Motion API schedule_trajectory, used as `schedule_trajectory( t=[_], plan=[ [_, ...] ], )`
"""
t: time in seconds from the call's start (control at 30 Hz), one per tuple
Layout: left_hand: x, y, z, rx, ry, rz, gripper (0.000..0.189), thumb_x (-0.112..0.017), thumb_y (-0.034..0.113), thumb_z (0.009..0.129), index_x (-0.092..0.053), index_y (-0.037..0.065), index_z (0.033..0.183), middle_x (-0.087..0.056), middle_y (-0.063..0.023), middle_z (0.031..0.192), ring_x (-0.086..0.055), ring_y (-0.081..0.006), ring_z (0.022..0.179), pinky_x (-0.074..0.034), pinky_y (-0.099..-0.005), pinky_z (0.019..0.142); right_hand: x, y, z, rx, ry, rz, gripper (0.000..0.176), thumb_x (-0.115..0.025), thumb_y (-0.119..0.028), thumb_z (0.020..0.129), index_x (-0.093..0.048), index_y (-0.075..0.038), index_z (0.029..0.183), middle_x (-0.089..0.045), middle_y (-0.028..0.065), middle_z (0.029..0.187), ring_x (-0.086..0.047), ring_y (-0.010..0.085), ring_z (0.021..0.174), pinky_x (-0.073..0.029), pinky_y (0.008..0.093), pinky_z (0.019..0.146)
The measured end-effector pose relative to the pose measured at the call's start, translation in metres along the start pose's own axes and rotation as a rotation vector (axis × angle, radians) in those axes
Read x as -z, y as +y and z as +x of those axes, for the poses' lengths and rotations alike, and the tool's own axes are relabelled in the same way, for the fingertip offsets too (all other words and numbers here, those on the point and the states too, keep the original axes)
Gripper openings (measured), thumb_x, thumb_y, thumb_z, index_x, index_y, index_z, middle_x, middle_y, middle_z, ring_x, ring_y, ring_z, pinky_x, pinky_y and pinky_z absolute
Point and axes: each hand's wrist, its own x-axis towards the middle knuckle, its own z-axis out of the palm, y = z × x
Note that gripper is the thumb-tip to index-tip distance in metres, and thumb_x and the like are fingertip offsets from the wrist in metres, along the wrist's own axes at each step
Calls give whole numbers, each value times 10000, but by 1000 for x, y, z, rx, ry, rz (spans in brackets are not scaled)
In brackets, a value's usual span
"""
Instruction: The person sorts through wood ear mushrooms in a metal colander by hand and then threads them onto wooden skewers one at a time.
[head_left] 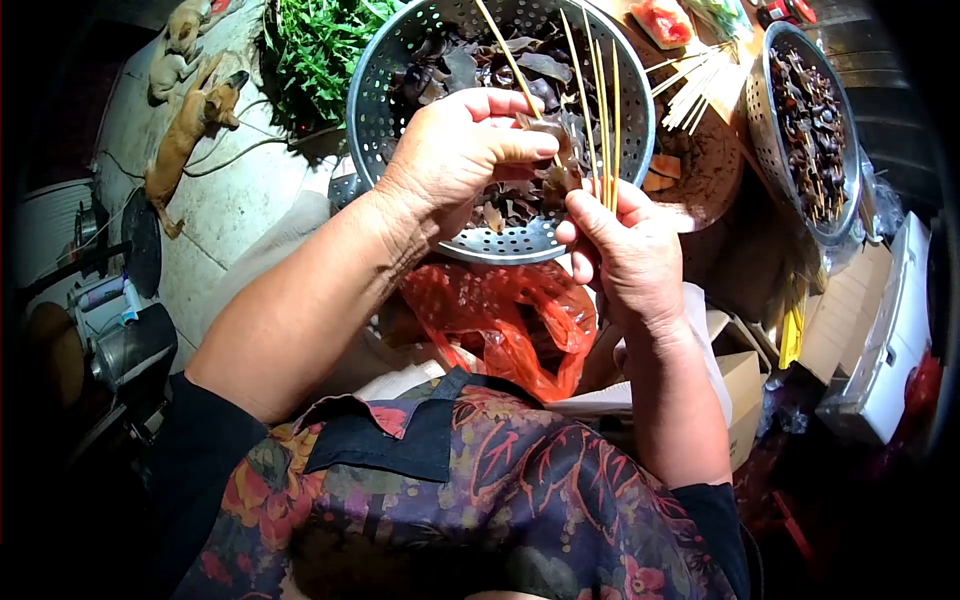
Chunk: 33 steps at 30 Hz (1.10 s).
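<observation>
Above a perforated metal colander (640, 90), my left hand (460, 145) is closed, thumb and fingers pinching a bamboo skewer (505, 50) and a brown piece of wood ear mushroom (567, 150). Lower right of it, my right hand (630, 245) grips several upright bamboo skewers (604, 120) near their lower ends. The mushroom piece lies between the two hands, close to the right fingertips. Whether a skewer pierces it is hard to make out. Loose dark wood ear mushrooms (460, 70) fill much of the colander.
A second colander (850, 90) at right holds filled skewers (805, 130). Loose bamboo skewers (695, 95) lie on a round wooden board (715, 170). A red plastic bag (510, 320) sits below the colander. Leafy greens (310, 60) and dogs (185, 130) are at left.
</observation>
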Motion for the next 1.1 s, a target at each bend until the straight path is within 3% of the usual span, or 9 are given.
schedule_trajectory(
  t=[0.23,0.4,0.63,0.7,0.77,0.83,0.97,1.03,1.1],
  plan=[
    [0,11,3,69,42,70,237,-626,101,829,-558,22,1042,-622,-46,872,-614,-136,775,-507,-283,712,1,3,-1,-60,-13,21,150,-589,-156,881,-560,-48,981,-613,44,702,-524,71,444,-393,166,379],
    [8,17,5,97,-3,113,198,-615,118,839,-567,47,1017,-621,-41,861,-616,-138,757,-514,-284,698,10,1,3,-21,61,-37,207,-556,-170,905,-575,-26,1053,-622,68,817,-599,102,600,-450,184,486],
    [3,9,6,164,-74,131,197,-640,105,817,-577,49,996,-625,-37,867,-615,-143,759,-510,-295,715,11,-9,2,-15,98,-38,174,-604,-187,874,-609,-60,993,-613,23,764,-417,20,456,-302,145,412],
    [-4,5,4,180,-121,149,207,-647,101,811,-575,44,997,-623,-39,867,-611,-134,758,-512,-286,703,8,-8,2,-64,25,-61,185,-645,-183,846,-609,-46,965,-611,8,768,-469,24,511,-339,151,448],
    [-7,5,5,161,-153,155,227,-652,115,814,-574,44,1016,-620,-47,868,-609,-123,726,-515,-270,670,0,7,10,69,73,58,204,-694,-121,797,-601,1,932,-613,10,770,-558,68,661,-438,185,580],
    [-8,13,11,65,-36,363,247,-644,154,833,-570,47,1043,-618,-52,867,-609,-116,688,-517,-256,636,10,4,10,78,15,9,183,-677,-91,804,-597,2,940,-614,17,781,-560,72,661,-453,188,603],
    [14,15,39,-180,214,431,191,-623,171,847,-601,63,1002,-617,-29,861,-581,-86,671,-498,-225,641,12,-7,3,92,117,83,147,-652,-73,813,-597,-2,929,-610,18,768,-567,82,648,-452,188,596],
    [20,5,51,-246,195,637,158,-617,112,815,-626,44,957,-628,-18,833,-582,-95,698,-494,-237,656,14,-7,3,121,170,93,144,-650,-76,815,-597,-3,927,-610,21,763,-564,81,644,-451,193,591],
    [25,-13,62,-469,170,1024,182,-620,92,770,-637,41,943,-646,-39,829,-600,-132,717,-498,-254,687,18,-5,3,104,157,76,139,-648,-70,816,-603,-1,929,-615,24,774,-564,78,656,-456,202,604]
  ],
)
